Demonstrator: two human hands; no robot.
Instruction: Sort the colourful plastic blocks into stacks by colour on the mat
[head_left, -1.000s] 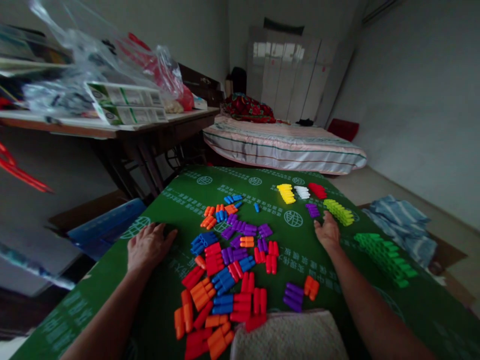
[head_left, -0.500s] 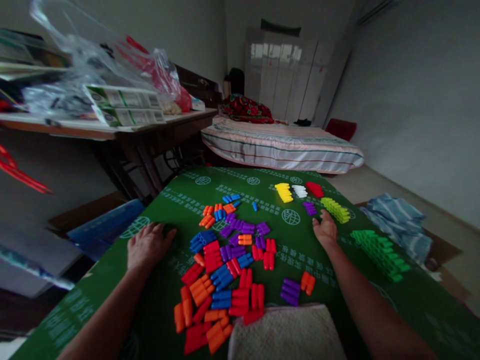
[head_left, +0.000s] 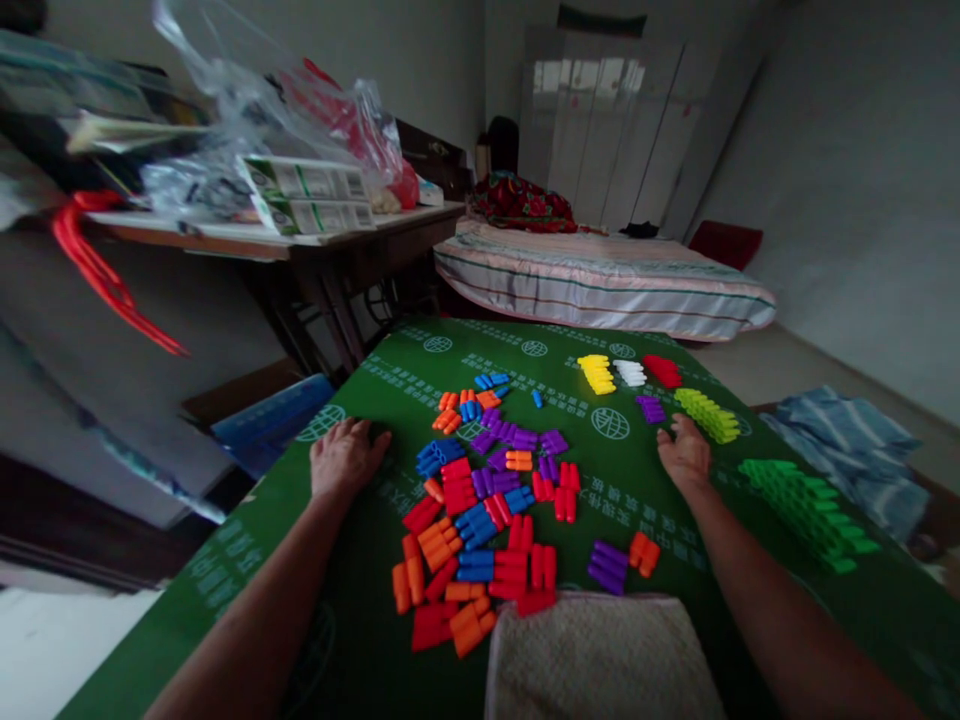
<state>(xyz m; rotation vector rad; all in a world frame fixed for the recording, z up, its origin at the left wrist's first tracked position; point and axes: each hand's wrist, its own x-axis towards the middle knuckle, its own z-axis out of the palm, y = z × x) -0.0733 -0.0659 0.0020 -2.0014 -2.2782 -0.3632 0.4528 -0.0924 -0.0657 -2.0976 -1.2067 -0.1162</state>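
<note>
The single head-mounted view looks from above the near edge of the green printed tabletop (head_left: 570, 450), facing forward and down along it. Bare forearms enter at close range; the striped, pale fabric-covered bed (head_left: 600, 280) lies farther off.

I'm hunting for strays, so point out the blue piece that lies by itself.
The small blue piece left of the yellow group, beyond the purple pieces. It touches no other piece, whereas the other blue pieces sit in groups.

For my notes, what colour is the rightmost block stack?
The stack is green, best in head view.
</note>
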